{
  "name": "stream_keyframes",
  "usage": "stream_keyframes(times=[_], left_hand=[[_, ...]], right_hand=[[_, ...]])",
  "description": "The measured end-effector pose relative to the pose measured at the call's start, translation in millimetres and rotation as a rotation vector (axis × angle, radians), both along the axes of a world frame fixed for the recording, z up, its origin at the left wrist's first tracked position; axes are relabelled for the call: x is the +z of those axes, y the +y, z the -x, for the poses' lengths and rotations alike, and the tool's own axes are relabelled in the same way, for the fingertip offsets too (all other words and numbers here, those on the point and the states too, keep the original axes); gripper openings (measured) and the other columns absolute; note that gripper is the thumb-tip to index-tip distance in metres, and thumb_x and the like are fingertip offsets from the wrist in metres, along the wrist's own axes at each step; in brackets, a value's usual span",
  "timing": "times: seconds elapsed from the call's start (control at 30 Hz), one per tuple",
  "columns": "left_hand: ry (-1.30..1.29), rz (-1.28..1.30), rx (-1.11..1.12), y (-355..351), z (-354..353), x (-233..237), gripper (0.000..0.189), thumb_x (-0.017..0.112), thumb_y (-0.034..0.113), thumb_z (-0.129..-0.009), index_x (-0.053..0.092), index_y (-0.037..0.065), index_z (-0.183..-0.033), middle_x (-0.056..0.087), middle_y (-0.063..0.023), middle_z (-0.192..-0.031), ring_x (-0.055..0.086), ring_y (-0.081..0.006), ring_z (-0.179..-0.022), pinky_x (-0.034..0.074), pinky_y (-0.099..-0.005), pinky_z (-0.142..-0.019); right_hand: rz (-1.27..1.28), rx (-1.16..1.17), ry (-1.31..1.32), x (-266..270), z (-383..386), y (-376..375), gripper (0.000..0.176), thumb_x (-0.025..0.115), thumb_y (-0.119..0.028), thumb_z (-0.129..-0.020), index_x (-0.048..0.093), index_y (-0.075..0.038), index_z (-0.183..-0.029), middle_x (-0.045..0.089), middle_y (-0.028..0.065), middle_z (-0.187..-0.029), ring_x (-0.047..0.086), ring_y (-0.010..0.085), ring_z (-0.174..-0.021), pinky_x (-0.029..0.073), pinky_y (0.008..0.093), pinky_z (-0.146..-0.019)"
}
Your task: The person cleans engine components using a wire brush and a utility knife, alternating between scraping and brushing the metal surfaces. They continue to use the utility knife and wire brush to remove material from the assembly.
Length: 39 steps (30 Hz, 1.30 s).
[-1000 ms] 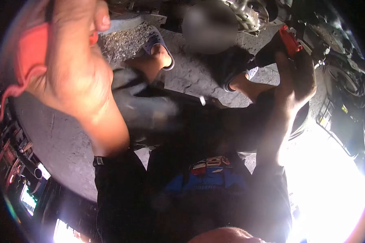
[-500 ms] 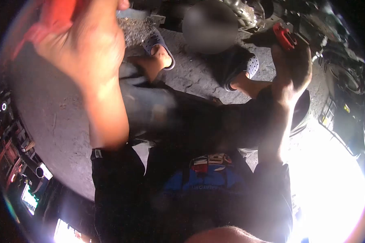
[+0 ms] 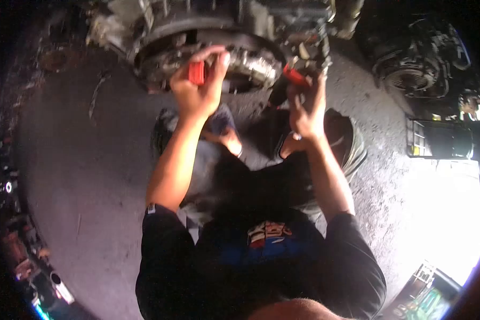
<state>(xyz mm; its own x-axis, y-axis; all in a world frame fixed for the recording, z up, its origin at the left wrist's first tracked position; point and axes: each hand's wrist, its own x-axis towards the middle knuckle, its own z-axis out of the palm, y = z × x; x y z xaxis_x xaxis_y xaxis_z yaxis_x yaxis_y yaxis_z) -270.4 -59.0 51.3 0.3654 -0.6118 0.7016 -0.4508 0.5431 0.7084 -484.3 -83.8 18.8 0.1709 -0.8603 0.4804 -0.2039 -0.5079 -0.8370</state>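
My left hand (image 3: 197, 93) is closed around a red block-like piece (image 3: 196, 73), perhaps a tool's handle. It is in front of a large round metal assembly (image 3: 232, 66) with a dark rim, at the lower side of an engine (image 3: 197, 13). My right hand (image 3: 308, 109) is to the right of that assembly, its fingers closed on a second red piece (image 3: 296, 76) that points up and left. Blur hides what kind of things the red pieces are. Whether either one touches the metal cannot be made out.
Grey concrete floor (image 3: 85, 160) spreads around my bent legs. Another greasy machine part (image 3: 410, 74) lies at the upper right, with a dark crate (image 3: 442, 138) below it. Clutter (image 3: 24, 245) lines the left edge. Strong light glares at the right.
My view has swung up to the engine and its round assembly. Both hands have moved closer together in front of it, each still with a red piece.
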Motion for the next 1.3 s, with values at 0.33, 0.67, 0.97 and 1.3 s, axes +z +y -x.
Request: stream_keyframes(times=[0.33, 0.67, 0.97, 1.3], left_hand=[[0.104, -0.005, -0.08, -2, -6, 30, 0.014, 0.068, 0.017, -0.087, 0.07, 0.005, -0.094, 0.051, 0.0071, -0.066, 0.041, -0.0031, -0.057, 0.032, -0.0194, -0.053], [0.165, -0.109, -0.177, 5, -5, 30, 0.014, 0.068, 0.015, -0.086, 0.069, 0.004, -0.095, 0.051, 0.0059, -0.063, 0.043, -0.003, -0.055, 0.033, -0.0209, -0.05], [0.167, -0.225, -0.167, 5, 3, 20, 0.016, 0.069, 0.012, -0.085, 0.069, 0.004, -0.099, 0.053, 0.0049, -0.06, 0.04, -0.0027, -0.052, 0.033, -0.0198, -0.05], [0.013, -0.098, -0.177, -2, 7, 16, 0.023, 0.064, 0.007, -0.083, 0.061, -0.005, -0.104, 0.057, -0.0042, -0.073, 0.048, -0.0079, -0.06, 0.037, -0.0211, -0.055]], right_hand=[[-0.168, -0.061, -0.213, 3, 5, 5, 0.06, 0.049, 0.006, -0.079, 0.029, 0.0, -0.135, 0.045, 0.0116, -0.112, 0.046, 0.0167, -0.099, 0.041, 0.0315, -0.086], [0.586, -0.425, -0.177, 210, 72, 3, 0.034, 0.071, -0.002, -0.079, 0.045, -0.006, -0.1, 0.058, 0.0084, -0.086, 0.056, 0.013, -0.07, 0.046, 0.0275, -0.06], [0.47, -0.52, -0.434, 254, 56, -106, 0.027, 0.072, 0.0, -0.075, 0.056, -0.003, -0.096, 0.063, 0.008, -0.087, 0.06, 0.0177, -0.069, 0.051, 0.0299, -0.061], [0.367, 0.036, -0.752, 206, 19, -226, 0.034, 0.069, 0.005, -0.077, 0.045, -0.008, -0.098, 0.053, 0.0021, -0.09, 0.056, 0.0114, -0.077, 0.054, 0.0274, -0.065]])
